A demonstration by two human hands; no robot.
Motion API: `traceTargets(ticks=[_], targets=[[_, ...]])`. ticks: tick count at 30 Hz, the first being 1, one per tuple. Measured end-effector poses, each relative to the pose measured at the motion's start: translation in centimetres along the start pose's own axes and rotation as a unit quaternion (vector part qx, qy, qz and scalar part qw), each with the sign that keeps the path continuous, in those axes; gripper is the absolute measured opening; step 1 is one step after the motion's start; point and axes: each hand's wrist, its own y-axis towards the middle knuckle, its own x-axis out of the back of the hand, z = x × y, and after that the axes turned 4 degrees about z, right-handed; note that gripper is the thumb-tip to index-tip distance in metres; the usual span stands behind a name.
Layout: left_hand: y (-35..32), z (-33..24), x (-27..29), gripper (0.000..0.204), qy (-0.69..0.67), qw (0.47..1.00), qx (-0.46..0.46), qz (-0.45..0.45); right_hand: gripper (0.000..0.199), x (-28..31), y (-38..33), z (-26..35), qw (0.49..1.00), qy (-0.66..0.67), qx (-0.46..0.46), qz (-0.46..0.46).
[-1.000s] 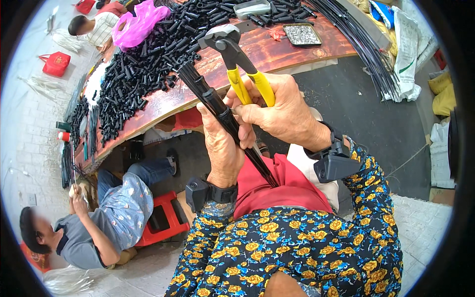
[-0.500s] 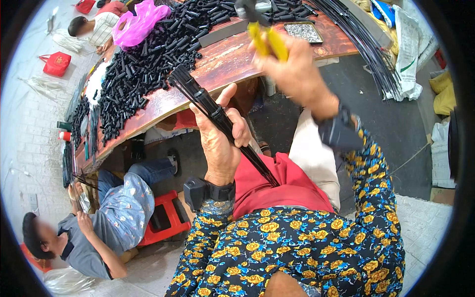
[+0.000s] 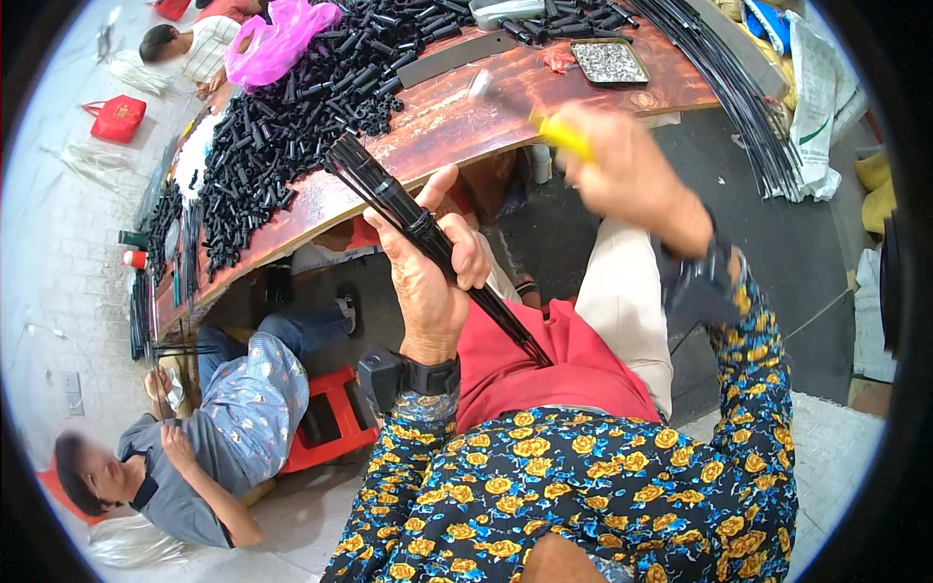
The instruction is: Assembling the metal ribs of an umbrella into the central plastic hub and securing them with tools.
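Observation:
My left hand [image 3: 432, 277] is wrapped round a black umbrella frame [image 3: 418, 228], a tight bundle of thin ribs with dark collars. It slants from over the table edge down to the red cloth [image 3: 554, 364] on my lap. The thumb and forefinger lie along its upper part. To the right, my right hand [image 3: 632, 170] is closed on yellow-handled pliers [image 3: 566, 138], blurred by motion. Their dark head points left toward the table, apart from the frame. A shallow tray [image 3: 609, 82] of small silvery pieces sits on the table beyond.
Black plastic tubes [image 3: 282, 131] are heaped on the wooden table [image 3: 437, 146], with a pink bag [image 3: 277, 44] on top. Long black rods [image 3: 719, 87] lie along its right end. A person [image 3: 194, 457] sits at left by a red stool [image 3: 330, 418]; another sits farther back.
My right hand has swung right and nearer to me with the pliers, whose head now tips left. My left hand and the umbrella frame have barely moved.

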Motion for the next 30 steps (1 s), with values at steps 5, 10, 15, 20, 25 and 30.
traceTargets(ticks=[5, 10, 15, 20, 25, 30], targets=[[-0.1, -0.5, -0.4, 0.092, 0.010, 0.999, 0.030, -0.043, 0.036, -0.7, -2.7, 4.8, 0.987, -0.072, 0.002, 0.141], [-0.2, -0.5, -0.9, 0.093, 0.004, 0.998, 0.040, -0.052, 0.059, -0.6, -2.9, 5.5, 0.984, -0.132, -0.004, 0.117], [-0.3, -0.6, -0.9, 0.093, -0.003, 0.997, 0.045, -0.061, 0.065, -0.7, -2.6, 5.8, 0.978, -0.198, 0.026, 0.055], [-0.4, -0.5, -0.8, 0.092, -0.009, 0.997, 0.042, -0.060, 0.062, -0.6, -2.5, 5.8, 0.967, -0.248, 0.052, 0.028], [-0.5, -0.6, -0.8, 0.092, -0.015, 0.997, 0.041, -0.063, 0.059, -0.5, -2.4, 6.0, 0.957, -0.284, 0.064, 0.011], [-0.5, -0.5, -0.7, 0.089, -0.012, 0.997, 0.032, -0.062, 0.059, -0.7, -2.6, 6.0, 0.952, -0.301, 0.060, 0.004]])
